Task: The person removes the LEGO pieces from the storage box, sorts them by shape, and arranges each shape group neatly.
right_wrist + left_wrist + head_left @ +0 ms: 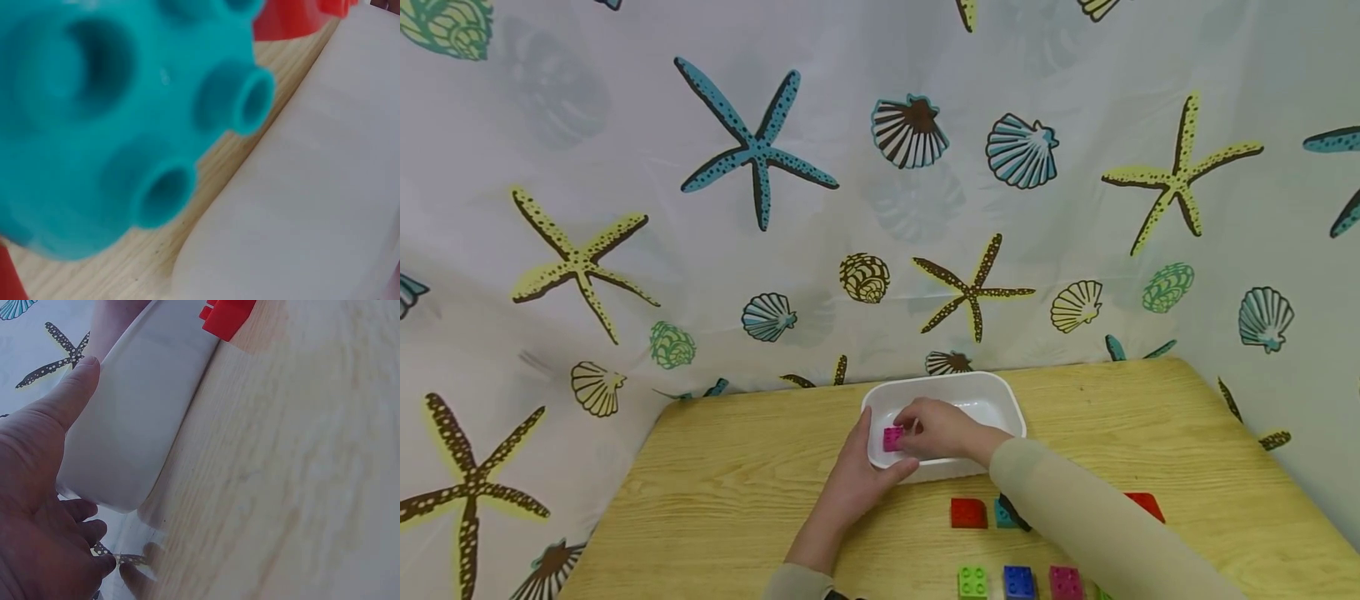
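Observation:
A white tray stands at the back middle of the wooden table. My left hand holds its front left corner, the thumb along the front rim and the fingers round the left end. In the left wrist view the thumb lies at the top edge of the tray's wall. Over the inside of the tray my right hand pinches a pink toy brick by its right side. The brick is low in the left part of the tray, studs up. In the right wrist view that hand is out of sight.
In front of the tray lie a red brick and a teal brick, partly behind the right wrist. Nearer are lime green, blue and pink bricks. Another red piece lies right of the sleeve. A patterned curtain hangs behind.

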A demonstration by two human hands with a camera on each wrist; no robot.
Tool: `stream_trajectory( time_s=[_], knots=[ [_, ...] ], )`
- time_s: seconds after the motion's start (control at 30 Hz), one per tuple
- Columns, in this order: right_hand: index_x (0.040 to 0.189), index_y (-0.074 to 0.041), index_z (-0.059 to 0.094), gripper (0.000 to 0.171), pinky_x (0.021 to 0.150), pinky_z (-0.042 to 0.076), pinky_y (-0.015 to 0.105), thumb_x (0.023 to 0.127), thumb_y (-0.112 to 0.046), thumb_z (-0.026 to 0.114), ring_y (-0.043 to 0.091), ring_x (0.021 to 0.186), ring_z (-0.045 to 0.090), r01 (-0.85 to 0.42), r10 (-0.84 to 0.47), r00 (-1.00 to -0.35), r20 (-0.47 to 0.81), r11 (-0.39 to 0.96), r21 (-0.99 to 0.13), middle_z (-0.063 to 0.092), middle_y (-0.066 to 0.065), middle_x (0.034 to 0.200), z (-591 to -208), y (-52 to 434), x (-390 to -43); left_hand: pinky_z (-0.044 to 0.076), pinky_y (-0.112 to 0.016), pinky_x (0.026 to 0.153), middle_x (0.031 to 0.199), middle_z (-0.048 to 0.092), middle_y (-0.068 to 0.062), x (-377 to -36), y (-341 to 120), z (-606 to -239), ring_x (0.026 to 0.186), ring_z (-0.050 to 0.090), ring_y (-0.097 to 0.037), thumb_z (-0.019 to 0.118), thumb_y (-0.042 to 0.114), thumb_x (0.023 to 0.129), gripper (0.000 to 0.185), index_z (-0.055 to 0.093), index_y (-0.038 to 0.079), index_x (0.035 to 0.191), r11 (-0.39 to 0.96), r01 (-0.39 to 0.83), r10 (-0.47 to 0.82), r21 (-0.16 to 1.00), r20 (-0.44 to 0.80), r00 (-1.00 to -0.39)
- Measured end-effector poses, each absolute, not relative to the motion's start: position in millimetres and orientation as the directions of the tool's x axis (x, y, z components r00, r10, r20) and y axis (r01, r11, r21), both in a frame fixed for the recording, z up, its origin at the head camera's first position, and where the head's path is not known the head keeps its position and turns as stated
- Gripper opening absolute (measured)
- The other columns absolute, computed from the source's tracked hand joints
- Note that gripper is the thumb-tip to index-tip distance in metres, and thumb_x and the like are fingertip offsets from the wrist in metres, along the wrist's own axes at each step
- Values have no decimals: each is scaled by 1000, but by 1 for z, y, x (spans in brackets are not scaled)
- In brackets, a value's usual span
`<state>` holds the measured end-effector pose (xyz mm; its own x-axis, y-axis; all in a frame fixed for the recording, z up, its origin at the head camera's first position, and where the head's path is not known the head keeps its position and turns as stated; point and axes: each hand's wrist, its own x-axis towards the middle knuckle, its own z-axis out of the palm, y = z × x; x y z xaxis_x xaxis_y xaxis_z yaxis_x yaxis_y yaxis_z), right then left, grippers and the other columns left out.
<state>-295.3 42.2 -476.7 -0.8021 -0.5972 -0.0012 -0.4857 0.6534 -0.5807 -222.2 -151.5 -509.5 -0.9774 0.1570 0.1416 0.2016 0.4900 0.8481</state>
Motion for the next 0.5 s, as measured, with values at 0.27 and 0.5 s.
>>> stream_trajectory(
  time_s=[0.27,0.5],
  knots=[
    [128,-9,81,29,92,58,34,102,-23,81,14,94,63,-484,-595,-803,-13,666,-567,72,-4,105,-479,41,-297,39,-62,124,175,34,-23,-220,-151,-507,156,42,-44,90,44,94,116,18,5,176,489,194,159,851,132,-978],
    [125,-10,82,27,96,58,36,103,-25,81,14,96,64,-488,-592,-806,-10,673,-556,74,-4,104,-479,41,-299,39,-62,125,175,34,-24,-220,-151,-507,155,43,-45,90,43,94,116,19,3,176,498,193,151,845,134,-979]
  ],
)
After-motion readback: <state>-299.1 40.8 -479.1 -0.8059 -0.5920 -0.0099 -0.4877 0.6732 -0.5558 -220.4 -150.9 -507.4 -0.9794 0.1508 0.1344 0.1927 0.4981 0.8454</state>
